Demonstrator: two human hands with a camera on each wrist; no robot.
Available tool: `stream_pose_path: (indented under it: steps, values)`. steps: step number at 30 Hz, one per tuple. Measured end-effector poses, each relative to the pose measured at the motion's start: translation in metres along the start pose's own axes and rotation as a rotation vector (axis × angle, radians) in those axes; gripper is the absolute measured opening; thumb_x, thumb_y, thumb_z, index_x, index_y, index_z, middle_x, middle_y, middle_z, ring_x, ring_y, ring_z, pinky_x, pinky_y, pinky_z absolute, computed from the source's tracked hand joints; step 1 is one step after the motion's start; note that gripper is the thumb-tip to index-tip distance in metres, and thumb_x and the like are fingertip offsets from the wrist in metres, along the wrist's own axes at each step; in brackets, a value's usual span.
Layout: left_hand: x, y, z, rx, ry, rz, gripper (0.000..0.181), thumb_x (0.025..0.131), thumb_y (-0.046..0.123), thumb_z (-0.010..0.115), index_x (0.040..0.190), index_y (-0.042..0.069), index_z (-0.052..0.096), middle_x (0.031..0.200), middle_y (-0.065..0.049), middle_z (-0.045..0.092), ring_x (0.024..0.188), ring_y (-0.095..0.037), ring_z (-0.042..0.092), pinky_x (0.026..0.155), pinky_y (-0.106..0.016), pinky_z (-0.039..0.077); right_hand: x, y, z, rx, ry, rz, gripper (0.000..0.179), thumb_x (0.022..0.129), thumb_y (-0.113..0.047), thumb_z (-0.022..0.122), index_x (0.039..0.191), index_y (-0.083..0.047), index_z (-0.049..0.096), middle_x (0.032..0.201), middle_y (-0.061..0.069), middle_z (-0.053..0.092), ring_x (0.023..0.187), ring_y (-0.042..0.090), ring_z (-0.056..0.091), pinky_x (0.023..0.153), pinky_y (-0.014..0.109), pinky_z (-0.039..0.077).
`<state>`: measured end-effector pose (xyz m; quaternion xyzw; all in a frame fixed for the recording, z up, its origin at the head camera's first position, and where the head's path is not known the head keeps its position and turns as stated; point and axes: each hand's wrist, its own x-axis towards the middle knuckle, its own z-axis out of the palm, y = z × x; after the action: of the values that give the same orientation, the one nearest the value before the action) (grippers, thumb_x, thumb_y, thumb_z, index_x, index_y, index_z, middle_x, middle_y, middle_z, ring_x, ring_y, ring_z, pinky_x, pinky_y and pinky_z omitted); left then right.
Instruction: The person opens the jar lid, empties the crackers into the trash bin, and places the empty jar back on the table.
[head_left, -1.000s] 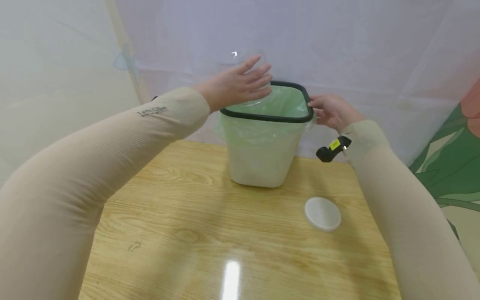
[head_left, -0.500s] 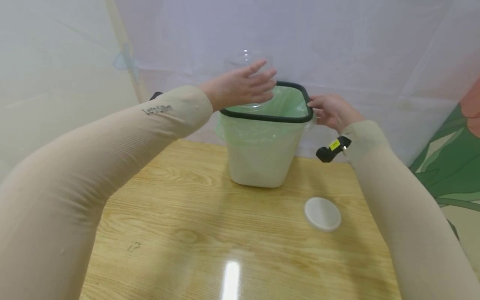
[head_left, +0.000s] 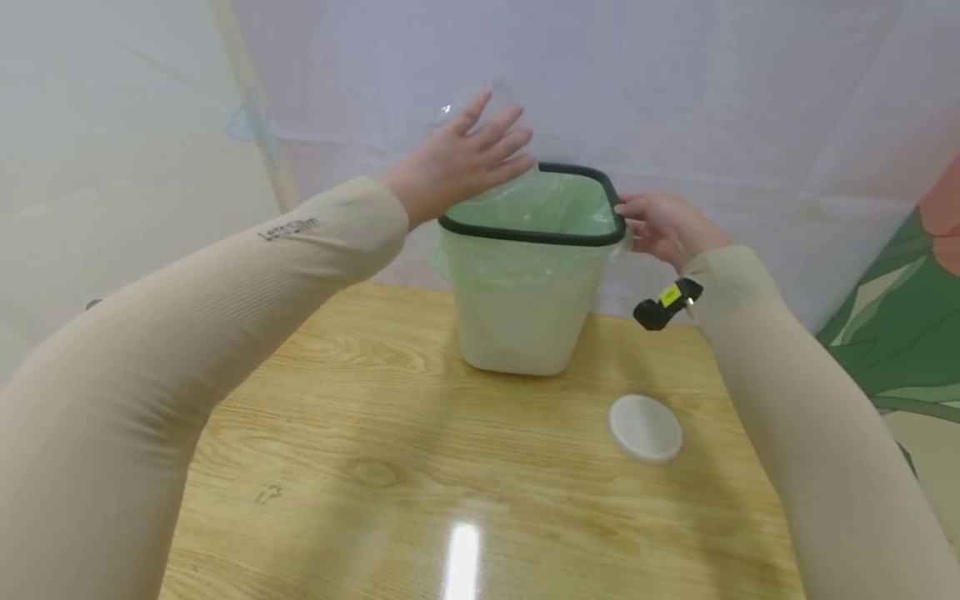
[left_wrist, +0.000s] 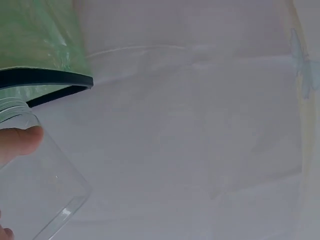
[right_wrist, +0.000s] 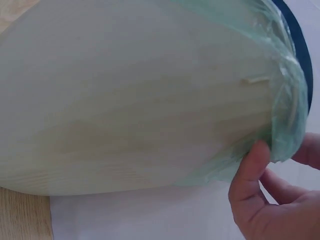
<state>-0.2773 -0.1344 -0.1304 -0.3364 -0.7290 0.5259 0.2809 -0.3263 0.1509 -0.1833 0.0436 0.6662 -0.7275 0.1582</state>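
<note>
My left hand holds a clear plastic jar over the left side of a white trash bin. In the left wrist view, the thumb lies across the jar below its threaded neck. The jar has no lid on, is tilted with its mouth toward the bin's opening, and looks see-through. In the head view the hand covers much of it. A green bag lines the bin, folded out under a black rim ring. My right hand pinches the rim and bag at the bin's right corner.
A round white lid lies on the wood-grain table, right of the bin. Behind the bin hangs a pale cloth. Green printed leaves show at the right.
The left hand first shifts slightly right, then back left and a little upward, tipping the jar over the bin. The right hand stays at the rim; bin and lid have not moved.
</note>
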Motion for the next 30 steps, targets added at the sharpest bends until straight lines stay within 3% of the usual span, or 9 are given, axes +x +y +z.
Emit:
stream_pose_path:
  steps: [4, 10, 14, 17, 21, 24, 27, 30]
  values:
    - [-0.008, 0.003, 0.003, -0.112, 0.031, -0.123, 0.092, 0.082, -0.005, 0.064, 0.156, 0.009, 0.012, 0.160, -0.018, 0.013, 0.145, -0.039, 0.009, 0.114, -0.060, 0.007, -0.003, 0.003, -0.004, 0.001, -0.005, -0.017, 0.057, 0.100, -0.006, 0.050, 0.153, -0.011, 0.029, 0.155, -0.001, 0.031, 0.095, 0.009, 0.055, 0.078, 0.025, 0.050]
    - [-0.021, 0.008, 0.010, -0.385, 0.139, -0.258, 0.081, 0.083, -0.015, 0.052, 0.154, 0.006, 0.019, 0.158, -0.020, 0.017, 0.145, -0.040, 0.010, 0.113, -0.061, 0.006, -0.007, 0.005, -0.007, 0.037, 0.007, -0.040, 0.054, 0.101, -0.008, 0.049, 0.152, -0.010, 0.031, 0.156, 0.000, 0.031, 0.099, 0.010, 0.055, 0.094, 0.028, 0.045]
    - [-0.029, 0.012, 0.015, -0.517, 0.167, -0.347, 0.081, 0.081, -0.016, 0.051, 0.154, 0.004, 0.020, 0.158, -0.021, 0.016, 0.145, -0.040, 0.008, 0.114, -0.060, 0.002, -0.008, 0.005, -0.009, 0.072, 0.018, -0.039, 0.055, 0.101, -0.007, 0.049, 0.152, -0.011, 0.030, 0.153, 0.000, 0.034, 0.100, 0.011, 0.054, 0.080, 0.024, 0.049]
    - [-0.036, 0.017, 0.018, -0.580, 0.163, -0.403, 0.083, 0.080, -0.016, 0.052, 0.153, 0.005, 0.019, 0.157, -0.022, 0.015, 0.145, -0.041, 0.006, 0.114, -0.058, -0.001, -0.007, 0.006, -0.011, 0.088, 0.013, -0.033, 0.058, 0.100, -0.006, 0.049, 0.154, -0.011, 0.026, 0.145, 0.000, 0.041, 0.096, 0.011, 0.053, 0.072, 0.023, 0.050]
    - [-0.042, 0.023, 0.020, -0.665, 0.167, -0.481, 0.078, 0.084, -0.011, 0.052, 0.153, 0.004, 0.018, 0.156, -0.022, 0.015, 0.145, -0.041, 0.006, 0.114, -0.056, -0.003, -0.007, 0.007, -0.013, 0.102, 0.013, -0.027, 0.060, 0.100, -0.006, 0.049, 0.154, -0.012, 0.024, 0.127, -0.002, 0.048, 0.095, 0.010, 0.052, 0.071, 0.023, 0.049]
    - [-0.045, 0.026, 0.020, -0.718, 0.150, -0.538, 0.081, 0.086, -0.004, 0.059, 0.153, 0.004, 0.016, 0.157, -0.021, 0.012, 0.145, -0.040, 0.003, 0.114, -0.056, -0.004, -0.009, 0.008, -0.015, 0.106, 0.014, -0.025, 0.059, 0.101, -0.007, 0.048, 0.154, -0.011, 0.024, 0.122, -0.003, 0.049, 0.095, 0.010, 0.053, 0.070, 0.022, 0.049]
    - [-0.047, 0.028, 0.020, -0.746, 0.151, -0.591, 0.087, 0.081, 0.001, 0.066, 0.152, 0.004, 0.016, 0.157, -0.021, 0.013, 0.146, -0.039, 0.003, 0.114, -0.055, -0.005, -0.011, 0.010, -0.017, 0.107, 0.014, -0.027, 0.059, 0.101, -0.008, 0.047, 0.154, -0.011, 0.023, 0.122, -0.002, 0.050, 0.095, 0.010, 0.053, 0.069, 0.022, 0.050]
    - [-0.049, 0.030, 0.022, -0.763, 0.195, -0.638, 0.087, 0.079, 0.000, 0.067, 0.151, 0.004, 0.018, 0.156, -0.021, 0.015, 0.145, -0.039, 0.005, 0.115, -0.056, -0.003, -0.012, 0.011, -0.018, 0.096, 0.011, -0.032, 0.059, 0.101, -0.009, 0.047, 0.155, -0.012, 0.022, 0.134, -0.001, 0.047, 0.096, 0.010, 0.052, 0.069, 0.021, 0.050]
